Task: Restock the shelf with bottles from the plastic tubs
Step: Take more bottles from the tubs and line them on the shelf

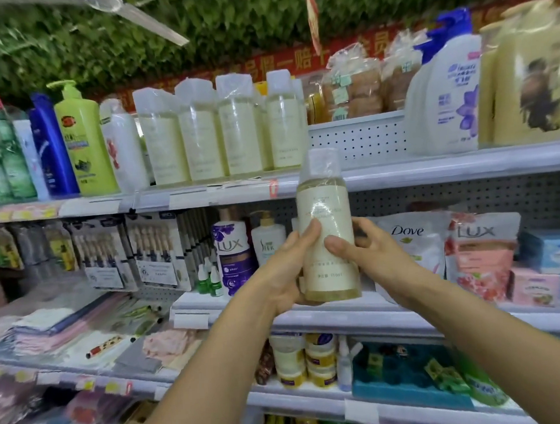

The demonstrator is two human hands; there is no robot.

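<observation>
A tall clear bottle (326, 216) of pale yellow liquid, with a cream label and a plastic-wrapped cap, is held upright in front of the shelves. My left hand (286, 271) grips its lower left side and base. My right hand (368, 255) holds its right side, thumb across the label. The bottle's cap reaches the edge of the top shelf (432, 168). On that shelf stands a row of several matching bottles (222, 127), with a bare stretch of shelf to their right. No plastic tub is in view.
Left of the row stand a white bottle (122, 145), a green pump bottle (83, 137) and blue bottles (53, 146). A large white pump bottle (447, 92) and a cream jug (531, 75) stand at right. Lower shelves hold Lux and Dove refills (413, 247), jars and packets.
</observation>
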